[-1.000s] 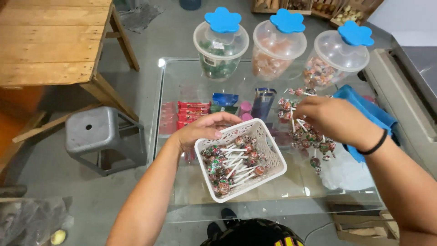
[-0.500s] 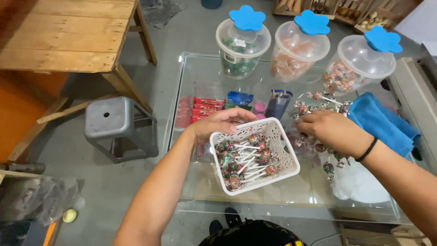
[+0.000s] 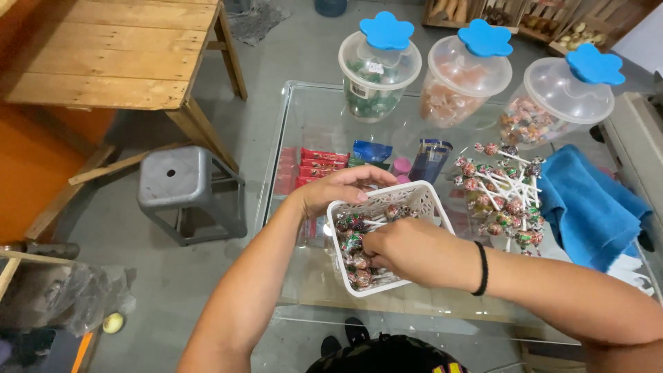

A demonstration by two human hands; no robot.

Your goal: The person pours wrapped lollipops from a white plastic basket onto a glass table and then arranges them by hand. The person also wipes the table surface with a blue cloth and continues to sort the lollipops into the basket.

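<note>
A white perforated basket (image 3: 421, 199) with several wrapped lollipops (image 3: 353, 235) stands on the glass table (image 3: 304, 131). My left hand (image 3: 338, 190) grips the basket's far left rim. My right hand (image 3: 407, 250), with a black band on its wrist, reaches down into the basket, its fingers closed among the lollipops; whether they hold one is hidden. A loose pile of lollipops (image 3: 501, 193) lies on the glass to the right of the basket.
Three clear tubs with blue flower lids (image 3: 378, 65) (image 3: 461, 76) (image 3: 559, 97) line the table's far edge. Red candy packets (image 3: 319, 162), blue packets (image 3: 429, 159), a blue cloth (image 3: 587, 207). A grey metal stool (image 3: 183, 186) and wooden table (image 3: 103, 55) stand at left.
My right hand has moved left from the loose lollipop pile into the basket. My left hand has stayed on the basket's rim.
</note>
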